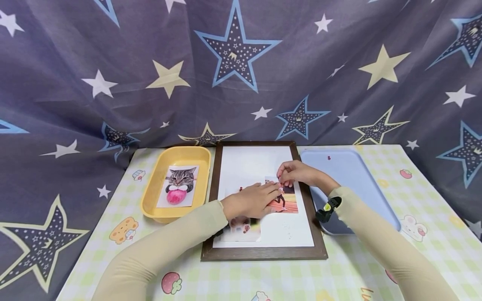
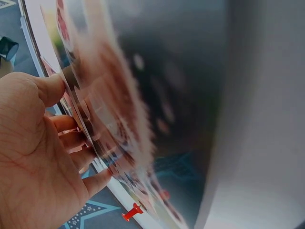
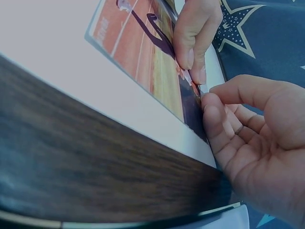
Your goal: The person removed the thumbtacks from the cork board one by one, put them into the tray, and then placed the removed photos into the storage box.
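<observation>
A brown-framed whiteboard (image 1: 263, 253) lies on the table. My left hand (image 1: 250, 200) rests with extended fingers on a photo of a runner on a track (image 1: 290, 202), holding it against the board. At that photo's top edge my right hand (image 1: 295, 173) pinches a small push pin, mostly hidden by the fingertips; in the right wrist view thumb and index finger (image 3: 214, 102) meet there beside the left fingers. Under my left forearm and palm is an animal photo (image 1: 241, 234). A red push pin (image 2: 132, 212) sticks in the board near it.
To the left stands a yellow tray (image 1: 149, 196) holding a cat photo (image 1: 177, 186). A blue tray (image 1: 354, 184) lies on the right, with a small red push pin (image 1: 329, 158) near its far edge. A star-patterned curtain (image 1: 233, 104) hangs behind the table.
</observation>
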A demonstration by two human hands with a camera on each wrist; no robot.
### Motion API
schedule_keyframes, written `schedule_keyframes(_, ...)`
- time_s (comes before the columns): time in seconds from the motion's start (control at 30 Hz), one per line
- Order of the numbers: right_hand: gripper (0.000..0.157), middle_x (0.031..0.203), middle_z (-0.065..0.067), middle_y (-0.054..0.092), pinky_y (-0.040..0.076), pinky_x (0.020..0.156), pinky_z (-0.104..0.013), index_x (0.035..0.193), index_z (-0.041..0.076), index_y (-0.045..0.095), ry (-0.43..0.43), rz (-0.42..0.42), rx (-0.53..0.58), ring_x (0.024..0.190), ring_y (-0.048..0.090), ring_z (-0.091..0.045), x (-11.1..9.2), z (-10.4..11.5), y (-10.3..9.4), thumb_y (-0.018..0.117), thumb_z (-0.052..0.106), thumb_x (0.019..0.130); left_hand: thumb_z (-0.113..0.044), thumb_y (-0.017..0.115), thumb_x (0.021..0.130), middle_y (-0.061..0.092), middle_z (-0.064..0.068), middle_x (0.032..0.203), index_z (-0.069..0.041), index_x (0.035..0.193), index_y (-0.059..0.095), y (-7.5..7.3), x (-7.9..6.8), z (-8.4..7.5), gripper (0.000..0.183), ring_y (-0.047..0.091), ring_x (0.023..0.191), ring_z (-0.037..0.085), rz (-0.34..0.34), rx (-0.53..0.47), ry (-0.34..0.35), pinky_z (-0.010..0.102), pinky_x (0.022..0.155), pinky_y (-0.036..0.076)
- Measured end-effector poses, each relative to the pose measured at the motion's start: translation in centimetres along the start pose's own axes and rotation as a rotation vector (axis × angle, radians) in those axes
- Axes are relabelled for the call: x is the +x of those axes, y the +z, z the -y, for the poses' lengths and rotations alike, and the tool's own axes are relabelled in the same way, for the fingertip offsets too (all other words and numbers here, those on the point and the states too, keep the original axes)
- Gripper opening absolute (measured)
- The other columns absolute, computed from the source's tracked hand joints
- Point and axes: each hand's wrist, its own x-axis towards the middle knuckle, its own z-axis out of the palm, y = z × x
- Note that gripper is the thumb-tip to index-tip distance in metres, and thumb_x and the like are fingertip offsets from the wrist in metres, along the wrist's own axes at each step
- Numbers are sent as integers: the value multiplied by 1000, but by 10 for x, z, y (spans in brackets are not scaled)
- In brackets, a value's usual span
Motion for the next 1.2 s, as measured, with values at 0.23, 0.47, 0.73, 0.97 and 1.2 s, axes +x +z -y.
schedule_keyframes(0.23, 16, 81, -2, 66, 54, 63, -22, 108, -10, 59, -6, 6, 7, 70, 63, -11, 1, -2, -1, 60, 1, 95, -41, 36, 110, 10, 5, 173, -14, 165, 17, 0, 0, 0, 64, 12, 160, 22, -2, 7, -1, 44, 128, 24)
schedule_keyframes(0.47, 17, 81, -3, 66, 54, 63, -22, 107, -10, 59, -12, 11, 4, 70, 63, -11, 0, -1, -2, 59, 1, 95, -41, 35, 110, 10, 6, 173, -13, 165, 17, -2, -1, -1, 64, 11, 160, 23, 3, 10, -2, 44, 128, 24)
schedule_keyframes(0.73, 17, 82, -4, 66, 54, 63, -22, 108, -10, 59, 1, 3, -4, 70, 63, -11, 0, -1, -1, 59, 2, 96, -40, 36, 110, 10, 5, 173, -14, 165, 17, 0, 0, -1, 64, 11, 160, 22, 0, 4, -7, 44, 128, 23)
schedule_keyframes(0.97, 16, 80, -3, 65, 53, 62, -21, 107, -9, 59, 6, -6, -15, 69, 62, -11, -1, 1, 0, 60, 1, 95, -41, 36, 110, 10, 5, 173, -14, 165, 17, 0, 0, -1, 64, 11, 160, 22, -2, 4, -9, 44, 128, 24)
schedule_keyframes(1.2, 17, 79, -3, 65, 53, 62, -22, 108, -9, 60, 15, -11, -20, 69, 62, -11, -1, 1, 1, 62, 2, 95, -41, 36, 110, 10, 5, 173, -14, 165, 17, 1, -1, -1, 64, 12, 160, 22, -6, -4, -7, 44, 128, 23)
